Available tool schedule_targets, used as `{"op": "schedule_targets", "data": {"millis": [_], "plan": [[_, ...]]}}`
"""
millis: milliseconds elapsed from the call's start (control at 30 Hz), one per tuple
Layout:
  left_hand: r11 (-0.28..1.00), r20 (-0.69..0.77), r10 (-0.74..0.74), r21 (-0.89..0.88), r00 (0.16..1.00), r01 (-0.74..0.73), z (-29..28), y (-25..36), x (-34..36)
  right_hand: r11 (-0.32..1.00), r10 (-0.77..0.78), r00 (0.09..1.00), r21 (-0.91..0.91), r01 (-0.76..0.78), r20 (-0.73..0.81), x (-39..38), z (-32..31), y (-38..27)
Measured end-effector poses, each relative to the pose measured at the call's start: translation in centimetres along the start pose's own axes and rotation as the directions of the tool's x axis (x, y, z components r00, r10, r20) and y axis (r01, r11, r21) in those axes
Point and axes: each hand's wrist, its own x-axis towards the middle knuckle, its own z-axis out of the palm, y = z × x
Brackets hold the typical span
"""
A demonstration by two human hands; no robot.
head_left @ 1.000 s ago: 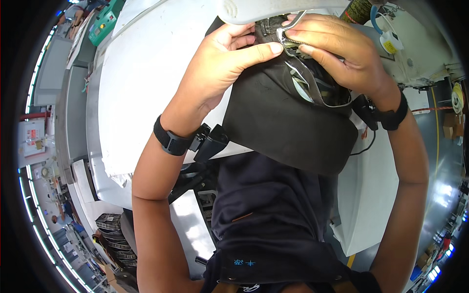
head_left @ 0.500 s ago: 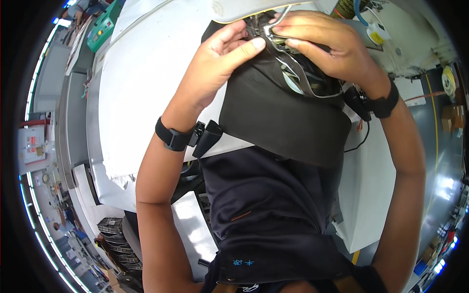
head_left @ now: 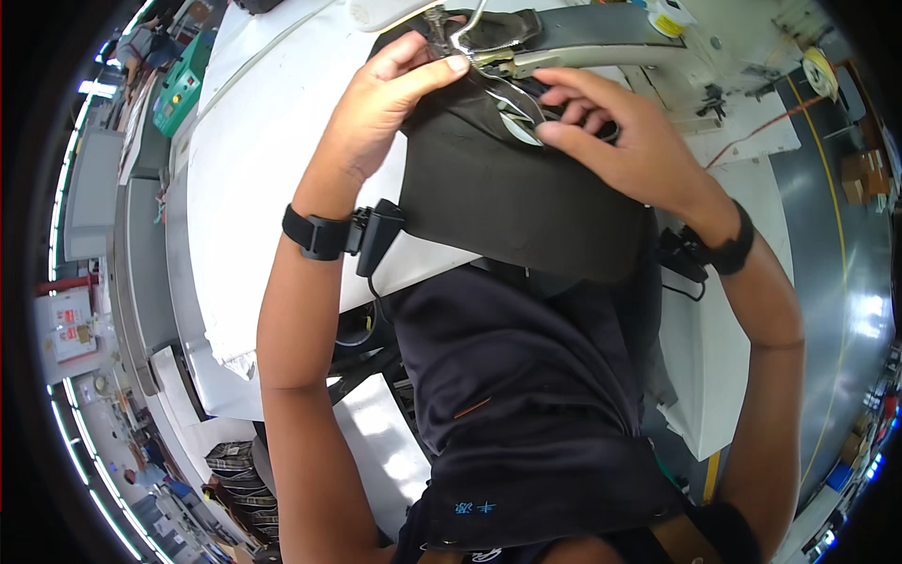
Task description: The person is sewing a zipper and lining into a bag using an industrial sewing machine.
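Observation:
A dark grey-brown fabric piece point(head_left: 507, 207) drapes from a sewing machine toward my lap, its upper edge forming a loop with a pale shiny lining. My left hand point(head_left: 371, 113) rests on its upper left part, thumb pressing the cloth beside the metal presser foot point(head_left: 436, 30), fingers curled. The needle point is hidden. Farther right, my right hand point(head_left: 644, 146) has its thumb at the rim of the loop and its other fingers bent over the opening, in a loose hold. Inside the loop runs the machine's narrow arm point(head_left: 601, 54).
The white machine head point(head_left: 383, 11) overhangs the work. A white table point(head_left: 263, 188) spreads left, with a green box-shaped device point(head_left: 186, 83) beyond. A small white bottle with a yellow label point(head_left: 669, 17) stands at upper right. Cables point(head_left: 378, 305) hang from my wrist devices.
My right hand has left the presser foot area and moved down along the loop's rim, its fingers spreading. My left hand and the fabric have shifted left in view; more machine arm shows.

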Motion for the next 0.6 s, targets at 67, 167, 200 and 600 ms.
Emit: {"op": "schedule_targets", "data": {"millis": [67, 167, 200, 600], "plan": [[0.999, 0.034, -0.024, 0.03, 0.999, 0.023, -0.4, 0.2, 0.5, 0.998, -0.048, 0.999, -0.029, 0.048, -0.015, 0.6, 0.8, 0.6], [0.989, 0.025, -0.093, 0.117, 0.995, 0.09, -0.9, 0.5, 1.0, 0.99, -0.015, 0.998, 0.144, 0.007, 0.057, 2.3, 1.7, 1.0], [0.994, 0.07, -0.056, 0.098, 0.996, 0.049, -0.9, 0.5, 0.9, 0.978, 0.063, 0.997, 0.193, -0.072, 0.052, 2.6, 2.1, 0.9], [0.987, 0.119, -0.103, 0.138, 0.988, 0.087, -1.6, 0.9, 1.2, 0.859, 0.112, 0.965, 0.465, -0.214, 0.237, 3.6, 3.4, -0.9]]}}
